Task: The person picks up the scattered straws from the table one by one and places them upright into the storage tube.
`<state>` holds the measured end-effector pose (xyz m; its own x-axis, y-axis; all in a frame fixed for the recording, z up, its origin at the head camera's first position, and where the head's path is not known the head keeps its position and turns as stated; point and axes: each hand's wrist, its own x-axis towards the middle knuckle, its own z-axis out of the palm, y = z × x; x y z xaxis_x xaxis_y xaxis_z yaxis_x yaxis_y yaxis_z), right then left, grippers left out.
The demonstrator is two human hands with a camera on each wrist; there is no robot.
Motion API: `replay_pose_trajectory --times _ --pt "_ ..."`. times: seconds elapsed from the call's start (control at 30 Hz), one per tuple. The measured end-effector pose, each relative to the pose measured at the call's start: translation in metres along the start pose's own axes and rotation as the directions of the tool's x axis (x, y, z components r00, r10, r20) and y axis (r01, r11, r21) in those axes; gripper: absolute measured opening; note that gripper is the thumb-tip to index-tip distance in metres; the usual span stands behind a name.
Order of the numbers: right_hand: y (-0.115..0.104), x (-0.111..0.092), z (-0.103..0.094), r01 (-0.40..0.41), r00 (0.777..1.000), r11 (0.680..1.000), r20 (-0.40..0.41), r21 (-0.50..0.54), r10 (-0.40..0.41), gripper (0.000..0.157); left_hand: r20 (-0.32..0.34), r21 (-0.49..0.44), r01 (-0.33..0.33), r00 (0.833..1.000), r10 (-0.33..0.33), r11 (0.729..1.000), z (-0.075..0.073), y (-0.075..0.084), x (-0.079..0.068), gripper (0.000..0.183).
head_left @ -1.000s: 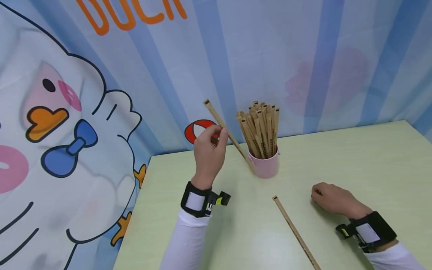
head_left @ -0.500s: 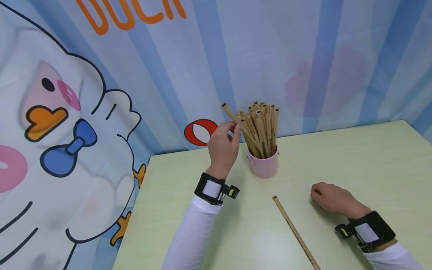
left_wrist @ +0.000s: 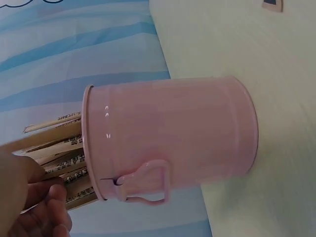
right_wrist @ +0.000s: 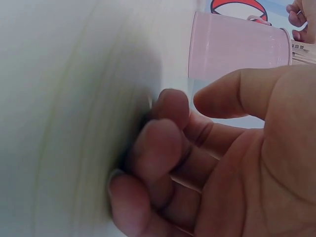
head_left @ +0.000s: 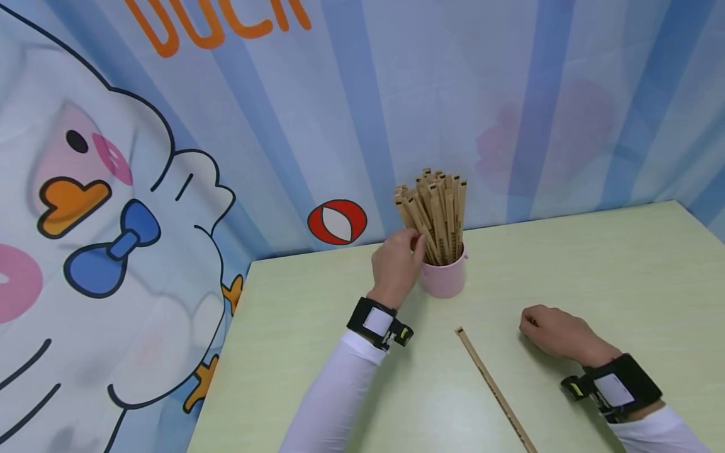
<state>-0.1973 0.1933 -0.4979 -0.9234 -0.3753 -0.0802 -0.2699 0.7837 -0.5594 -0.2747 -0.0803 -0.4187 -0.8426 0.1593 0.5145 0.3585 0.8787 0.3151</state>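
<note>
A pink bucket-shaped cup (head_left: 443,280) with small side handles stands upright on the table, packed with several brown paper-wrapped sticks (head_left: 438,217) that bear printed marks. My left hand (head_left: 396,261) is at the cup's left rim, its thumb and forefinger pinching a stick among the bunch. In the left wrist view my curled fingers (left_wrist: 52,202) lie against the sticks just above the rim, partly hiding them. My right hand (head_left: 557,330) rests on the table, fingers loosely curled, holding nothing. A single wrapped stick (head_left: 493,384) lies on the table between both forearms.
The pale wood-grain table (head_left: 600,264) reaches back to a blue striped cloth backdrop (head_left: 442,94) with a printed duck and red-and-white ball. Each wrist wears a black strap with a small camera.
My left hand has moved right and down, bringing the tilted stick from beside the cup into the bunch inside it. My right hand and the lying stick have stayed put.
</note>
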Motion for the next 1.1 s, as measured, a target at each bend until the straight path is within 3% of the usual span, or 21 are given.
replay_pose_trajectory --times 0.3,0.77,1.1 --pt "0.0 0.0 0.001 -0.013 1.0 1.0 0.008 0.011 0.013 0.022 0.095 0.069 0.007 0.995 -0.014 0.998 0.012 0.0 -0.005 0.024" --pt "-0.001 -0.001 0.0 -0.02 1.0 1.0 0.004 0.005 0.02 0.023 0.07 0.043 0.036 0.997 -0.039 0.998 0.001 0.001 -0.008 0.026" --pt "-0.001 -0.001 0.0 -0.008 1.0 1.0 -0.013 0.005 0.008 0.023 0.051 -0.056 0.066 0.997 -0.063 0.996 -0.011 0.002 -0.025 0.026"
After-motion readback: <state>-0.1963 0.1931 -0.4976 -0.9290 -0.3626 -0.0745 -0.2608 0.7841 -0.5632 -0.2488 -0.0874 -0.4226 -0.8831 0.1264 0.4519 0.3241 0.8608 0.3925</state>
